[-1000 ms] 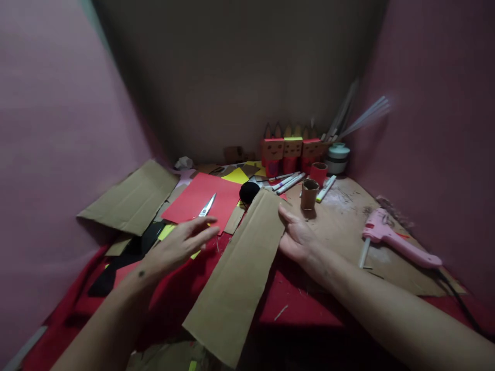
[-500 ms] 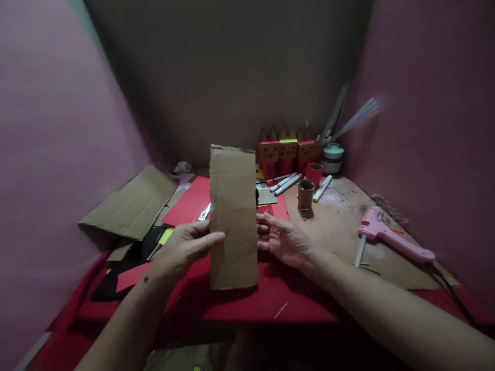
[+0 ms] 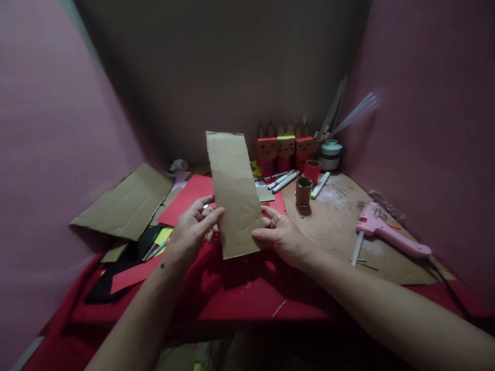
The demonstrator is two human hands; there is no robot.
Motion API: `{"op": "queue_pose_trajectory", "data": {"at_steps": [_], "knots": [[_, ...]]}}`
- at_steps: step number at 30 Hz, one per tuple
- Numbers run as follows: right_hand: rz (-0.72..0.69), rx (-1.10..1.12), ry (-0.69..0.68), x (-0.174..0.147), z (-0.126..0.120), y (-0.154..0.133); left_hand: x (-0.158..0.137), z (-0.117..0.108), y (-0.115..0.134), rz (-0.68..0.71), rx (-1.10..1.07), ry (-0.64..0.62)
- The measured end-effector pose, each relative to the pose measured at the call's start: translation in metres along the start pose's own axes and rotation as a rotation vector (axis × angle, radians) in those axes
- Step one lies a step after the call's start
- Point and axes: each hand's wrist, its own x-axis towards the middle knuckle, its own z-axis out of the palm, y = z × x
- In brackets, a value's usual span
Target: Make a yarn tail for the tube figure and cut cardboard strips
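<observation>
A long rectangular piece of brown cardboard [image 3: 235, 193] is held up over the table, its top leaning a little to the left. My left hand [image 3: 195, 226] grips its left edge, thumb on the front and fingers behind. At the lower right edge, my right hand [image 3: 284, 237] pinches the cardboard with the thumb in front; the other fingers are partly behind it. Red paper [image 3: 189, 198] lies behind my left hand. Beyond my right hand stand a small brown cardboard tube [image 3: 303, 192] and a red tube [image 3: 312, 171].
A pink glue gun [image 3: 390, 234] lies on a cardboard mat [image 3: 332, 247] at right. Markers [image 3: 284, 181] lie mid-table. Several box-headed figures with ears [image 3: 285, 148] stand at the back beside a lidded jar [image 3: 330, 154]. A larger cardboard sheet [image 3: 127, 203] rests at left on scraps.
The cardboard piece has tilted, its top leaning left and its lower end higher. My right hand has closed on its right edge; the left hand has moved slightly up.
</observation>
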Motion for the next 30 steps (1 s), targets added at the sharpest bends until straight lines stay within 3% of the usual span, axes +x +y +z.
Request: {"op": "queue_pose_trajectory", "data": {"at_steps": [3,5,9,14,17,21,27,30], "knots": [[-0.030,-0.003,-0.003,0.000,0.000,0.002,-0.010,0.004,-0.008,-0.102,-0.048,-0.142],[-0.035,-0.003,0.000,-0.001,0.001,0.004,-0.017,0.010,-0.012,-0.193,-0.124,-0.166],[-0.018,-0.097,-0.033,-0.007,0.005,0.005,-0.021,0.023,-0.018,-0.203,-0.246,-0.032],[-0.074,-0.224,0.045,-0.010,0.007,0.003,-0.014,0.031,-0.020,-0.166,-0.309,-0.010],[-0.096,-0.262,0.133,-0.009,0.006,0.001,-0.011,0.031,-0.021,-0.190,-0.319,-0.013],[-0.099,-0.262,0.141,-0.006,0.004,-0.001,-0.008,0.026,-0.023,-0.217,-0.309,0.002],[-0.086,-0.318,0.162,-0.006,0.004,-0.003,0.003,0.022,-0.019,-0.090,-0.516,0.161],[-0.064,-0.311,0.146,-0.007,0.005,-0.002,0.005,0.023,-0.015,-0.172,-0.571,0.178]]}}
